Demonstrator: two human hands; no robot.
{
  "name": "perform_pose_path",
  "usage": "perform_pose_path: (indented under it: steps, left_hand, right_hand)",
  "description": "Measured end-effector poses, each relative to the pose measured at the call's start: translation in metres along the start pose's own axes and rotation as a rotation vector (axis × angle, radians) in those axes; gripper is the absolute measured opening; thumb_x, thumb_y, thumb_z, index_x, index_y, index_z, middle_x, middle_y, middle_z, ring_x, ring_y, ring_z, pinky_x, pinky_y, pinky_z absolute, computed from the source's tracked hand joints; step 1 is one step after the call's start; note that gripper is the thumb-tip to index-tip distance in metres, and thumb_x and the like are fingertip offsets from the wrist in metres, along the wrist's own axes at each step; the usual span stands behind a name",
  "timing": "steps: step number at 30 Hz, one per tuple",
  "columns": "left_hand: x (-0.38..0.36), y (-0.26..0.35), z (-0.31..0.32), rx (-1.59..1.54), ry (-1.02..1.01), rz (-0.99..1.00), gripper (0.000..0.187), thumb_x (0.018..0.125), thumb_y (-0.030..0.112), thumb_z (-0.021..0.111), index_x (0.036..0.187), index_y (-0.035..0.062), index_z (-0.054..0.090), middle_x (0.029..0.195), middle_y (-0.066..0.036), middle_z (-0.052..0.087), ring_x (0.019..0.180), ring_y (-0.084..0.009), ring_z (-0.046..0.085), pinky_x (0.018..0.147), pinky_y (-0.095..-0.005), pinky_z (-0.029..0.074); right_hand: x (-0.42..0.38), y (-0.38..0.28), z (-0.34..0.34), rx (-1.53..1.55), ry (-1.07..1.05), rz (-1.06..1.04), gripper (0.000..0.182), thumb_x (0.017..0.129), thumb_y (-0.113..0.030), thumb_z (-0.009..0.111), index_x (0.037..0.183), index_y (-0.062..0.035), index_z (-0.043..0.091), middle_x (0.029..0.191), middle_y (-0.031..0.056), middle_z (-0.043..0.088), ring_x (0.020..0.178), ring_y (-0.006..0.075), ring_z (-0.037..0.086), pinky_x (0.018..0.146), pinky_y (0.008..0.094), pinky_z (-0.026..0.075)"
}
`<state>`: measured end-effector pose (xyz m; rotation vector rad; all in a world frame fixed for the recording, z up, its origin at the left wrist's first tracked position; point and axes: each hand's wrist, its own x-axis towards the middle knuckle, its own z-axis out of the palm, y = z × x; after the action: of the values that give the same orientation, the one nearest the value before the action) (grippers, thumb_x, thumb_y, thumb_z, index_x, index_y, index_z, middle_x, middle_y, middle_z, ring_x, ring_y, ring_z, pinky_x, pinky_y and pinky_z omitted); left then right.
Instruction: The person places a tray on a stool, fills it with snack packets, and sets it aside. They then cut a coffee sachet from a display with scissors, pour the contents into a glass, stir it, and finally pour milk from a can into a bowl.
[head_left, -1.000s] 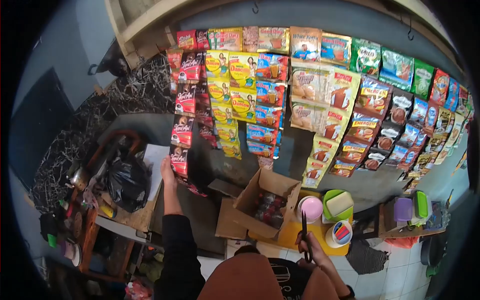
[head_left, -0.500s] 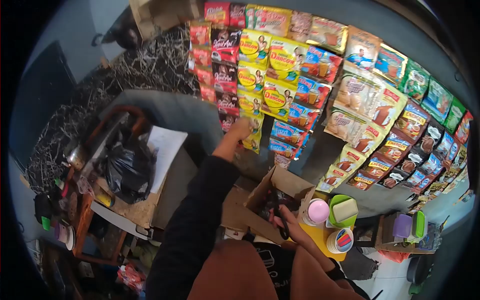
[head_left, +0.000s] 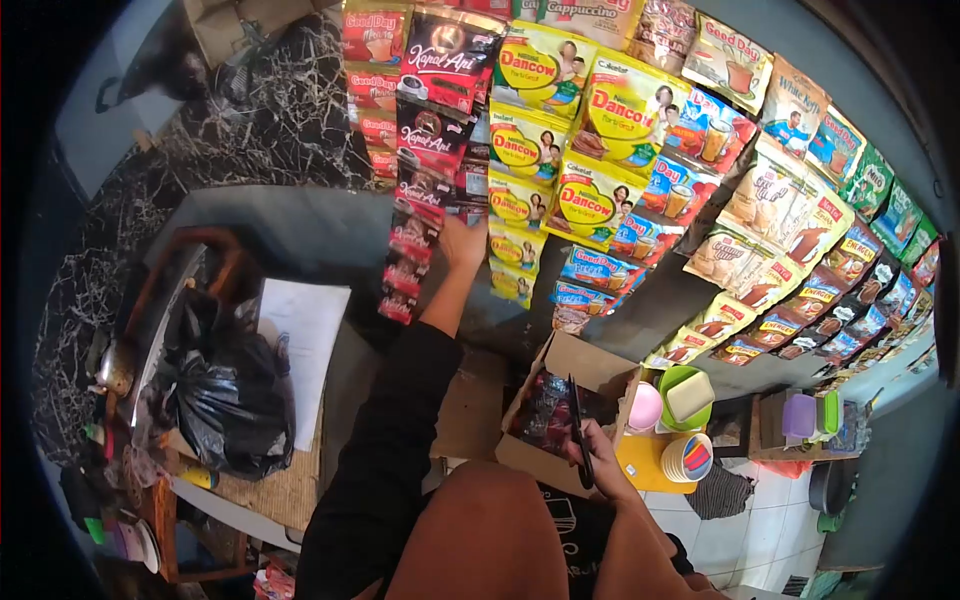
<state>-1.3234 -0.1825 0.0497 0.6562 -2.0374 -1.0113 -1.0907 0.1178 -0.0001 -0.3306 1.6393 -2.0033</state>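
Observation:
My left hand point(head_left: 463, 243) reaches up among the hanging strips, against the dark red Kapal Api sachets point(head_left: 412, 240); its fingertips are partly hidden behind them. Just right of it hang yellow Dancow sachets point(head_left: 517, 205). Low in the middle, my right hand point(head_left: 598, 462) is closed round black scissors point(head_left: 578, 430), whose blades point upward. Beside the scissors, an open cardboard box point(head_left: 570, 359) holds dark red packets point(head_left: 553, 408).
A black plastic bag point(head_left: 232, 400) and white paper point(head_left: 303, 340) lie on a wooden chair at left. Right of the box are a pink lid point(head_left: 643, 407), a green bowl point(head_left: 684, 397) and stacked white cups point(head_left: 687, 458). More sachet strips point(head_left: 790, 265) hang at right.
The view has shifted closer to the hanging sachets. My left hand has gone from the yellow strip to the dark red strip, which now hangs forward. My right hand still holds the scissors.

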Motion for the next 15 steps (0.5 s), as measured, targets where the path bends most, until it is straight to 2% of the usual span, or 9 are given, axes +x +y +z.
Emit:
perform_pose_path:
  steps: [1, 2, 4, 5, 6, 7, 11, 14, 15]
  left_hand:
    - [0.004, 0.0, -0.002, 0.124, -0.112, -0.115, 0.056, 0.075, 0.049, 0.06, 0.096, -0.0027, 0.055, 0.093, -0.022, 0.062, 0.089, -0.0388, 0.058, 0.078, -0.0421, 0.045]
    - [0.038, -0.105, 0.068, 0.114, -0.12, -0.114, 0.056, 0.075, 0.049, 0.06, 0.096, -0.0027, 0.055, 0.093, -0.022, 0.062, 0.089, -0.0388, 0.058, 0.078, -0.0421, 0.045]
    - [0.115, -0.253, 0.199, -1.006, -0.534, -0.299, 0.069, 0.08, 0.058, 0.048, 0.114, -0.0017, 0.051, 0.111, -0.017, 0.058, 0.105, -0.0294, 0.054, 0.088, -0.0369, 0.041]
    - [0.09, -0.248, 0.149, -1.016, -0.535, -0.301, 0.069, 0.08, 0.058, 0.048, 0.114, -0.0017, 0.051, 0.111, -0.017, 0.058, 0.105, -0.0294, 0.054, 0.088, -0.0369, 0.041]
    - [0.117, -0.222, 0.09, -0.458, -0.316, -0.123, 0.06, 0.084, 0.038, 0.054, 0.127, -0.0008, 0.039, 0.123, -0.013, 0.049, 0.112, -0.0218, 0.045, 0.094, -0.0318, 0.035]
    - [0.093, -0.184, 0.061, -0.637, -0.342, -0.064, 0.057, 0.086, 0.033, 0.053, 0.13, 0.0004, 0.037, 0.126, -0.011, 0.048, 0.112, -0.0201, 0.045, 0.096, -0.0312, 0.033]
    - [0.039, -0.085, -0.026, -0.579, -0.382, -0.023, 0.05, 0.086, 0.027, 0.052, 0.127, 0.0, 0.04, 0.117, -0.009, 0.052, 0.106, -0.017, 0.048, 0.093, -0.0302, 0.035]
    - [0.033, -0.095, -0.048, -0.7, -0.641, -0.306, 0.045, 0.087, 0.03, 0.047, 0.122, 0.0008, 0.044, 0.115, -0.008, 0.052, 0.103, -0.016, 0.049, 0.091, -0.0296, 0.036]
    - [0.022, -0.091, -0.054, -0.603, -0.589, -0.23, 0.042, 0.088, 0.032, 0.043, 0.117, 0.0016, 0.048, 0.116, -0.008, 0.051, 0.103, -0.0168, 0.049, 0.09, -0.0293, 0.038]
  right_hand:
    - [0.002, -0.001, 0.002, -0.01, 0.004, 0.011, 0.021, 0.085, -0.009, 0.056, 0.102, -0.0059, 0.046, 0.08, -0.0015, 0.047, 0.069, 0.005, 0.044, 0.062, 0.0184, 0.036]
    - [0.004, -0.003, 0.004, -0.021, 0.008, 0.024, 0.021, 0.085, -0.009, 0.057, 0.102, -0.0057, 0.045, 0.081, -0.0016, 0.047, 0.069, 0.0046, 0.044, 0.062, 0.0182, 0.037]
    - [0.006, -0.007, 0.01, -0.039, 0.024, 0.049, 0.021, 0.084, -0.007, 0.057, 0.102, -0.0059, 0.046, 0.082, -0.002, 0.047, 0.071, 0.0041, 0.044, 0.064, 0.0181, 0.037]
    - [0.008, -0.009, 0.012, -0.05, 0.027, 0.075, 0.021, 0.084, -0.006, 0.058, 0.101, -0.0062, 0.046, 0.083, -0.0024, 0.047, 0.073, 0.0037, 0.045, 0.065, 0.018, 0.038]
    - [0.01, -0.009, 0.013, -0.056, 0.028, 0.077, 0.021, 0.084, -0.006, 0.058, 0.101, -0.0062, 0.046, 0.083, -0.0024, 0.047, 0.073, 0.0037, 0.045, 0.065, 0.018, 0.038]
    - [0.012, -0.01, 0.015, -0.077, -0.001, 0.073, 0.022, 0.084, -0.005, 0.059, 0.101, -0.0066, 0.046, 0.084, -0.0027, 0.047, 0.075, 0.0032, 0.045, 0.067, 0.0179, 0.038]
    - [0.022, -0.005, 0.015, -0.126, -0.065, 0.068, 0.022, 0.083, -0.004, 0.06, 0.1, -0.0069, 0.047, 0.086, -0.0031, 0.048, 0.079, 0.0028, 0.046, 0.071, 0.0179, 0.038]
    - [0.031, -0.005, 0.017, -0.123, -0.093, 0.095, 0.023, 0.083, -0.005, 0.062, 0.101, -0.0061, 0.047, 0.086, -0.0029, 0.049, 0.08, 0.0031, 0.047, 0.071, 0.0184, 0.039]
    - [0.034, -0.005, 0.018, -0.117, -0.1, 0.123, 0.024, 0.082, -0.006, 0.062, 0.101, -0.0057, 0.047, 0.086, -0.0028, 0.049, 0.08, 0.0034, 0.047, 0.072, 0.0187, 0.039]
